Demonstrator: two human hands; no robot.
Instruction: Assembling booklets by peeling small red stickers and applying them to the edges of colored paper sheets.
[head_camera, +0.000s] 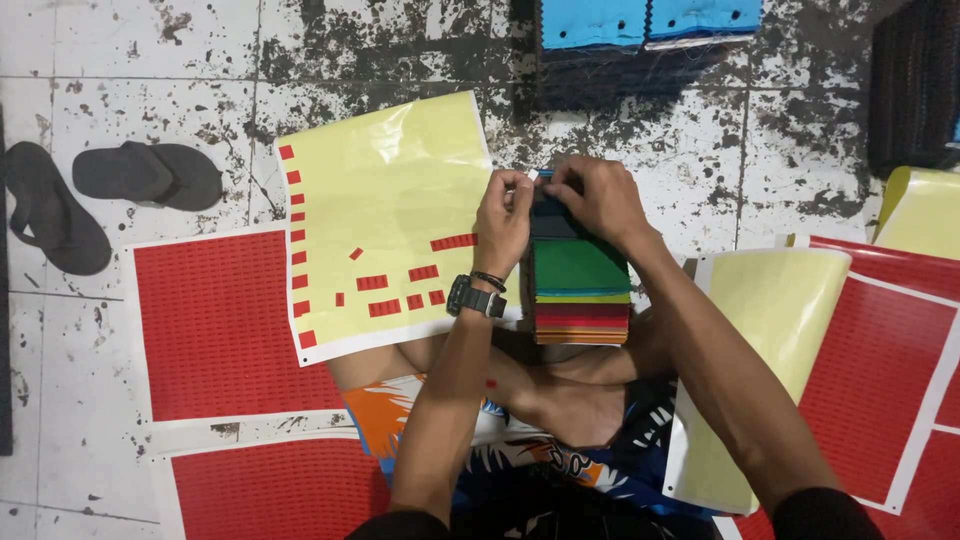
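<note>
Two hands work over a stack of coloured fabric swatches (581, 285) on the lap. Left hand (503, 220) pinches a small white sticker (533, 174) at the stack's far edge; right hand (597, 198) presses there, fingers closed. Beyond-left: yellow backing sheet with red stickers (385, 215) on the floor.

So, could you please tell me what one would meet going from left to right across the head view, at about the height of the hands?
Black sandals → yellow backing sheet with a few red stickers → left hand → right hand, both at the far end of the stack of coloured swatches → second yellow sheet → red sticker sheet.
</note>
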